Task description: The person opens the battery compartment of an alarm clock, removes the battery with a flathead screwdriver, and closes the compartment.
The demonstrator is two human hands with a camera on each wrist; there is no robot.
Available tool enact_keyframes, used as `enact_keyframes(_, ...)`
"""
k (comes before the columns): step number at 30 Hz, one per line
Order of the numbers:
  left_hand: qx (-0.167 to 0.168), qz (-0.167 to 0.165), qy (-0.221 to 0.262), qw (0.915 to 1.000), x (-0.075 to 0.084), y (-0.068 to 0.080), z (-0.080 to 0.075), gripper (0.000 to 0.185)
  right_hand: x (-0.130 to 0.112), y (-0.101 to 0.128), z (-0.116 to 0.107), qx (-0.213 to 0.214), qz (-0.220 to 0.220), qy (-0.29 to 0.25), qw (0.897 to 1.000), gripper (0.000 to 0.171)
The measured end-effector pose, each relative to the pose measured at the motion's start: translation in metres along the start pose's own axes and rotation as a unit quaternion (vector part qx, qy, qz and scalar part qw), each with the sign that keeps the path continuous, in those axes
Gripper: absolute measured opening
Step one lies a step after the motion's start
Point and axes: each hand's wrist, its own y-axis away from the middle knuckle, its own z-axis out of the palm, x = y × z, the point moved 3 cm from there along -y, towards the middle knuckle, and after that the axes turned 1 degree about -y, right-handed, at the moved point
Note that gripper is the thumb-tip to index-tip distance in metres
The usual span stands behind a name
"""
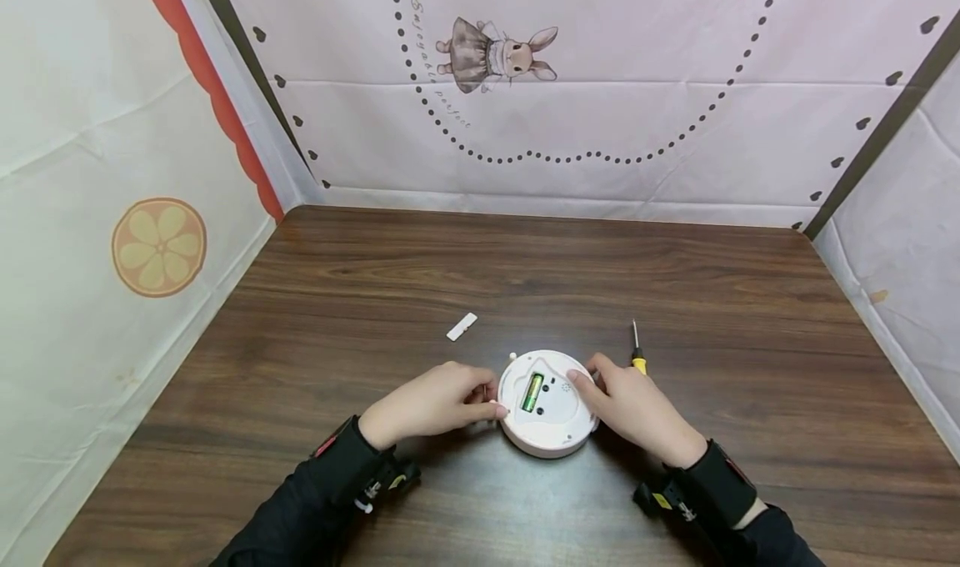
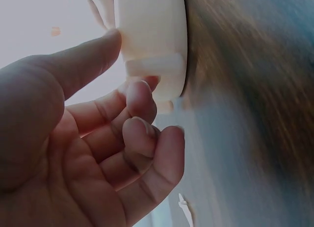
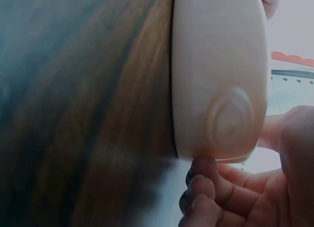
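A round white device (image 1: 555,434) lies on the table with its underside up. One green battery (image 1: 532,392) sits in its uncovered slot. My left hand (image 1: 450,398) holds the left edge, thumb at the upper rim; in the left wrist view the curled fingers (image 2: 142,99) meet the side wall. From the right, my right hand (image 1: 633,404) grips the device with the thumb on its upturned face. A round raised button (image 3: 230,116) shows on the wall beside that hand in the right wrist view.
A small white battery cover (image 1: 461,326) lies on the wooden table (image 1: 360,283), behind the left hand. Behind the right hand is a screwdriver (image 1: 637,354) with a yellow and black handle, partly hidden. Printed white cloth walls (image 1: 600,117) stand around the table.
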Motion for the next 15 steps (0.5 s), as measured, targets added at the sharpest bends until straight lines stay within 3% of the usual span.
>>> enact_keyframes(7, 0.024, 0.002, 0.025, 0.9994, -0.007, -0.006, -0.002, 0.014, -0.002, 0.004, -0.004, -0.003, 0.001, 0.010, 1.000, 0.031)
enact_keyframes(15, 0.051, -0.037, 0.066, 0.9958, -0.018, -0.021, -0.006, 0.017, -0.005, 0.009, -0.007, -0.014, 0.004, 0.032, 0.999, 0.031)
